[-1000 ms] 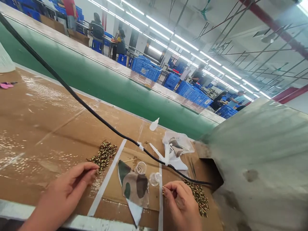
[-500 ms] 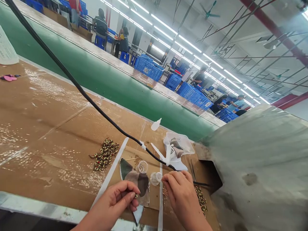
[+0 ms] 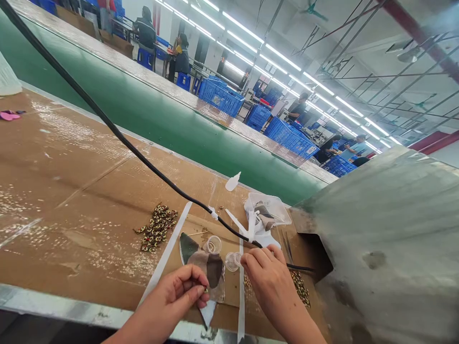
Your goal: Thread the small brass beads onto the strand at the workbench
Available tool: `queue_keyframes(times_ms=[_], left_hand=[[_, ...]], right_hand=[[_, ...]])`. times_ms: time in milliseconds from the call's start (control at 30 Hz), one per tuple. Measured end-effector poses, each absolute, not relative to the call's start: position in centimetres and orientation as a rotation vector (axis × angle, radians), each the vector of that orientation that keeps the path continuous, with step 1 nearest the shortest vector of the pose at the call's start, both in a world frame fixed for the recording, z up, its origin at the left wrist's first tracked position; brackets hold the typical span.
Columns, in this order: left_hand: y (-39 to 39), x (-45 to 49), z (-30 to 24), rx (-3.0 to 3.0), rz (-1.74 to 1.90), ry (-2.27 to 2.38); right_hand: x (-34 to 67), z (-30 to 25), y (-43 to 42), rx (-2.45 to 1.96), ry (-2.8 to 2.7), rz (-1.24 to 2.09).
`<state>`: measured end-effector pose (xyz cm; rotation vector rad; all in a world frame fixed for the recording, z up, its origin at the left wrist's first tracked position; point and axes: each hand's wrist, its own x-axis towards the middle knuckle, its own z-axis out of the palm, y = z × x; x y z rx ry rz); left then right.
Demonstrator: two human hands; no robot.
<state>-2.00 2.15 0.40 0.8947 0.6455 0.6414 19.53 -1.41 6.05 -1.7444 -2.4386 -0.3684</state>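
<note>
My left hand [image 3: 184, 290] is closed, thumb and forefinger pinching a small dark-and-gold piece [image 3: 205, 289] that mostly hides behind the fingertips. It is over a camouflage-patterned cloth [image 3: 202, 260]. My right hand [image 3: 267, 272] has its fingers bunched together beside a small clear cup [image 3: 232, 261]. The fingertips are at the cup's rim; what they hold, if anything, cannot be made out. Another clear cup [image 3: 214, 244] stands at the cloth's upper edge. A pile of small black-and-gold pieces [image 3: 158, 228] lies to the left, and more such pieces [image 3: 300, 289] lie beyond my right hand.
A black cable [image 3: 143, 168] crosses above the cardboard-covered table [image 3: 89, 191]. A clear plastic box [image 3: 278, 210] with cloth stands behind my right hand. Tweezers [image 3: 287, 246] lie near a metal housing [image 3: 380, 239] at right. Beyond runs a green conveyor belt [image 3: 161, 119]; people sit farther off.
The view has shifted slightly. My left hand keeps its pinch on the small piece, and my right hand stays by the clear cup with its fingers slightly more curled.
</note>
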Motion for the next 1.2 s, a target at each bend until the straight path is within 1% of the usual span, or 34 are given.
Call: queue_keyframes(times_ms=[667, 733, 933, 1200], left_hand=[[2.2, -2.2, 1.0, 0.825, 0.639, 0.710], [2.2, -2.2, 1.0, 0.778, 0.657, 0.701], [2.3, -2.1, 1.1, 0.669, 0.685, 0.666], [2.2, -2.3, 1.0, 0.652, 0.670, 0.648]], right_hand=[[19.3, 6.7, -1.5, -1.664, -2.412, -0.406], [19.1, 6.9, -1.7, -1.642, -2.327, -0.355], [17.3, 6.3, -3.0, -1.549, -2.097, -0.043], [14.6, 3.8, -3.0, -1.451, -1.987, 0.162]])
